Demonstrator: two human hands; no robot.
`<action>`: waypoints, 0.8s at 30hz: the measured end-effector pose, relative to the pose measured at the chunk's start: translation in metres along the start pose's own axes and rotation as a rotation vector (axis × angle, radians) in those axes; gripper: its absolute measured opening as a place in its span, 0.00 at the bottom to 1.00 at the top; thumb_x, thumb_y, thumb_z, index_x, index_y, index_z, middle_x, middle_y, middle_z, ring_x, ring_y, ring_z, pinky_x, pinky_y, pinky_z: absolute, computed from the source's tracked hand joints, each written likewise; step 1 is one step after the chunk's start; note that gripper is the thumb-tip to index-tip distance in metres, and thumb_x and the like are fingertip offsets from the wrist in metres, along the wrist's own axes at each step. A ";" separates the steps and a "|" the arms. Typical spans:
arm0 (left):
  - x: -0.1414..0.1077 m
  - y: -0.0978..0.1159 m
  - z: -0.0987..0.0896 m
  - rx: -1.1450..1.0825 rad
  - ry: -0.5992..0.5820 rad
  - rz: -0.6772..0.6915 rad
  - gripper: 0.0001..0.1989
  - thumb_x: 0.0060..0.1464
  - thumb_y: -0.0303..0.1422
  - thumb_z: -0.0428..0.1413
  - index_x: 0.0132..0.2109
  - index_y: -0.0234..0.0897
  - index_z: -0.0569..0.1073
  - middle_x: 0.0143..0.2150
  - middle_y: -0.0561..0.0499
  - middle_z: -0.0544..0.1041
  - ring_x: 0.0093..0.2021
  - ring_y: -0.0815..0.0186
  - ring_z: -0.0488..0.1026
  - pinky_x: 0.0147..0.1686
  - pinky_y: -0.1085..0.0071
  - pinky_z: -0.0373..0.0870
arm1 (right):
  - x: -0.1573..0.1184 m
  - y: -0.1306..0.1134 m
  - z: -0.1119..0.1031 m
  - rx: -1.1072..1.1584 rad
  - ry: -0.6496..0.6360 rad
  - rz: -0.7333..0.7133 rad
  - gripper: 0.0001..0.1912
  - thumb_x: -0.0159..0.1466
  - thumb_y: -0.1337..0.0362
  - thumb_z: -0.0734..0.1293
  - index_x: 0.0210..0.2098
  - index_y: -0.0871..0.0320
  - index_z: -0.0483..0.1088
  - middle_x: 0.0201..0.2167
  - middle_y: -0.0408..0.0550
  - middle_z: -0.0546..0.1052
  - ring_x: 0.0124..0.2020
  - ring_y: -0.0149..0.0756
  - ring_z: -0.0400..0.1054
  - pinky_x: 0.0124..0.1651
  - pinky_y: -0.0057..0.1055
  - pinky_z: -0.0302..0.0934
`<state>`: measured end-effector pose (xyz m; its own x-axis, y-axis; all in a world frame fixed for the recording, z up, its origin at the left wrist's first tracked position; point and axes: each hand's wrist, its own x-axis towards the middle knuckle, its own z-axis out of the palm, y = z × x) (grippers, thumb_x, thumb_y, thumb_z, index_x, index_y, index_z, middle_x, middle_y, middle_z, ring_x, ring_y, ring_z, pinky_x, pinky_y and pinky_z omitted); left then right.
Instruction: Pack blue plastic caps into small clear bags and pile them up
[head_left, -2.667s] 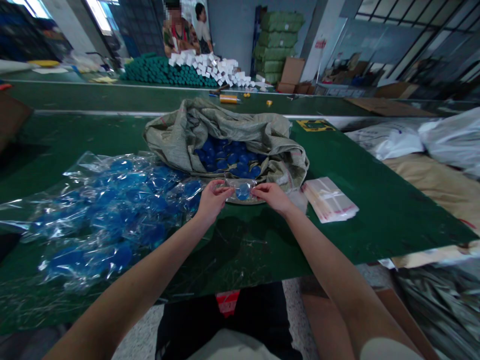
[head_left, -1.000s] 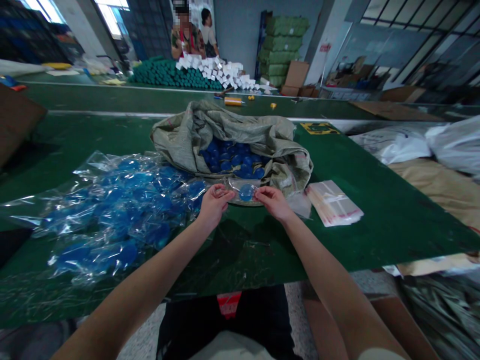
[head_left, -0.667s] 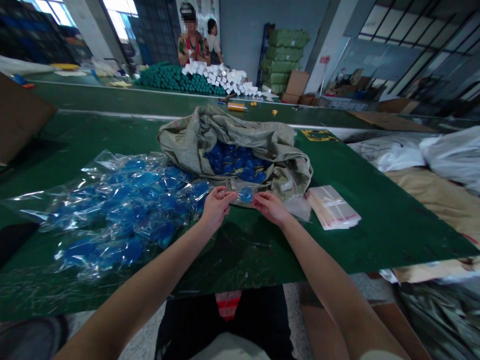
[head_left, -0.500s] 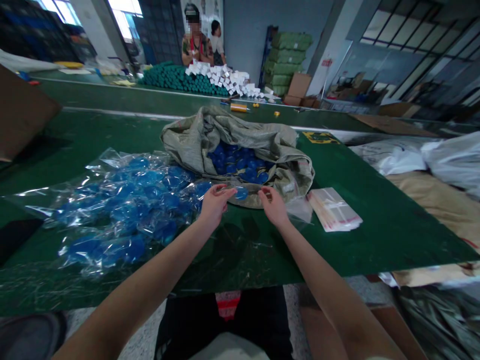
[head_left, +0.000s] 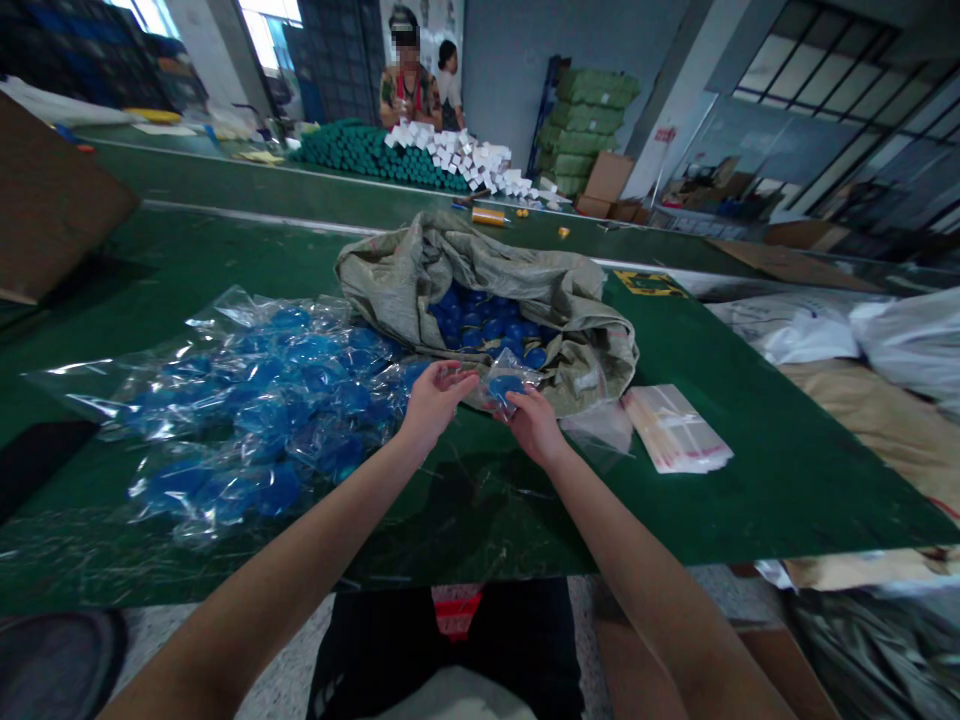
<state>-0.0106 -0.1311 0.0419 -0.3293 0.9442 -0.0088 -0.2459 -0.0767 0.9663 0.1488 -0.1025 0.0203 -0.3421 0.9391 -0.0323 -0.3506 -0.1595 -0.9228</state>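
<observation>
A clear plastic bag with a blue disc [head_left: 504, 387] inside is gripped by my right hand [head_left: 536, 425], thumb and fingers closed on it. Just left of it is my left hand [head_left: 437, 405], its fingers apart and the thumb pointing at the bag; it appears to hold nothing. Directly behind both hands, a grey-green woven sack [head_left: 390, 285] lies with its mouth rolled back, showing many blue round pieces [head_left: 487, 322] inside. To the left spreads a heap of bagged blue discs [head_left: 262, 400], its right end close to my left hand.
A stack of flat clear bags [head_left: 679, 430] lies on the green table [head_left: 757, 490] at right, with a loose clear bag [head_left: 600, 428] beside it. Cardboard [head_left: 56, 205] stands at far left. Beyond are green rolls [head_left: 367, 155], white boxes [head_left: 472, 160] and two people.
The blue disc has passed from beside my left fingertips into my right hand, its clear bag now raised. My right hand has moved left and my left fingers have come away from it.
</observation>
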 end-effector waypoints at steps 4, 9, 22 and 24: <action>-0.005 0.001 -0.004 -0.024 -0.068 -0.142 0.23 0.39 0.35 0.67 0.43 0.34 0.71 0.37 0.47 0.80 0.15 0.79 0.60 0.12 0.79 0.50 | -0.002 -0.003 0.005 0.090 -0.039 0.045 0.16 0.50 0.62 0.72 0.39 0.55 0.69 0.36 0.43 0.78 0.33 0.34 0.73 0.37 0.31 0.66; -0.008 0.005 -0.008 -0.038 -0.059 -0.137 0.23 0.37 0.34 0.68 0.42 0.35 0.70 0.33 0.50 0.79 0.16 0.78 0.62 0.13 0.80 0.52 | 0.000 -0.004 0.010 0.106 -0.044 0.101 0.18 0.51 0.61 0.72 0.40 0.56 0.70 0.36 0.45 0.79 0.35 0.36 0.74 0.42 0.34 0.67; -0.049 0.027 -0.053 0.290 0.027 0.175 0.12 0.48 0.39 0.61 0.28 0.35 0.71 0.24 0.54 0.69 0.26 0.71 0.64 0.25 0.76 0.59 | 0.041 0.007 0.038 -0.142 0.081 0.009 0.22 0.47 0.55 0.75 0.39 0.57 0.72 0.33 0.42 0.77 0.33 0.30 0.70 0.34 0.26 0.63; -0.062 0.034 -0.059 0.344 -0.045 0.200 0.15 0.51 0.40 0.58 0.23 0.36 0.67 0.20 0.56 0.63 0.22 0.72 0.58 0.23 0.75 0.54 | 0.058 0.011 0.060 -0.181 0.022 -0.008 0.22 0.47 0.54 0.75 0.38 0.58 0.73 0.33 0.42 0.76 0.31 0.29 0.69 0.33 0.26 0.63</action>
<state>-0.0523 -0.2112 0.0598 -0.2973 0.9353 0.1920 0.1415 -0.1557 0.9776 0.0726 -0.0684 0.0310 -0.3198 0.9470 -0.0311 -0.1899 -0.0962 -0.9771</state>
